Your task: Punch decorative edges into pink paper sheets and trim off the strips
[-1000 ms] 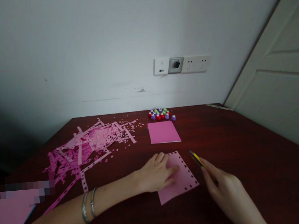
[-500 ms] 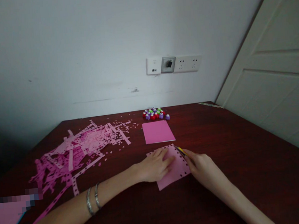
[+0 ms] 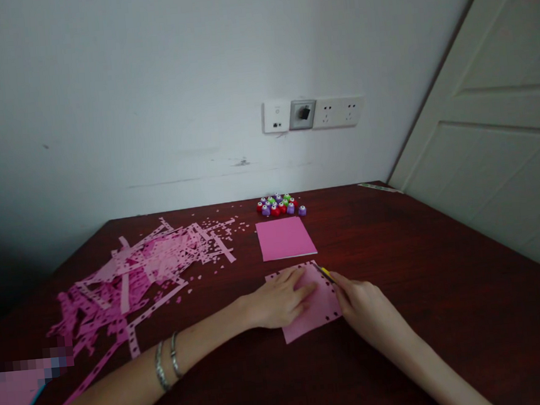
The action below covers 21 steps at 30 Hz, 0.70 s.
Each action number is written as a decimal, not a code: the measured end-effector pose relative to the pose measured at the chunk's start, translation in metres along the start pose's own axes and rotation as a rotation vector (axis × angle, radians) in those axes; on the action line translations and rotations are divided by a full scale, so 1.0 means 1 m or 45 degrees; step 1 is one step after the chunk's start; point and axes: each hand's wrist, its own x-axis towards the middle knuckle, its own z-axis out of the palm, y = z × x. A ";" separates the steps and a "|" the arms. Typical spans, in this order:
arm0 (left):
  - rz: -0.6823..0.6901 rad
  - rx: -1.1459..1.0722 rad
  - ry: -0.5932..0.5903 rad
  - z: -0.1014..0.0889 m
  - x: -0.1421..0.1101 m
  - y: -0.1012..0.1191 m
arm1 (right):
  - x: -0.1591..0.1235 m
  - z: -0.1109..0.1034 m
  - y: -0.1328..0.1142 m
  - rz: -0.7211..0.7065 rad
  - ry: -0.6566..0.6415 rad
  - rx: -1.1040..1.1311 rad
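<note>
Pink sheet (image 3: 317,307), dark-holed along edges; left hand (image 3: 278,299) spread flat, right hand (image 3: 361,298) gripping yellowish tool (image 3: 326,273), probably cutter.

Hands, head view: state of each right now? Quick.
Left hand: open, fingers spread on the pink sheet.
Right hand: closed, holding a slim yellow-and-dark tool.

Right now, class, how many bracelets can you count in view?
2, on the left forearm: one bracelet nearer the left hand, the other farther up. None shows on the right forearm.
</note>
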 end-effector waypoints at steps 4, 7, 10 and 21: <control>-0.007 0.011 -0.004 -0.003 0.000 0.001 | 0.000 0.002 -0.001 0.016 -0.046 -0.071; 0.005 0.024 0.037 -0.005 0.003 0.002 | 0.001 0.002 -0.003 0.033 -0.091 -0.116; -0.018 0.028 0.133 -0.003 0.008 0.002 | 0.001 0.001 -0.007 0.049 -0.117 -0.174; -0.128 0.170 0.223 -0.001 0.031 -0.001 | 0.005 -0.008 -0.014 0.036 -0.165 -0.273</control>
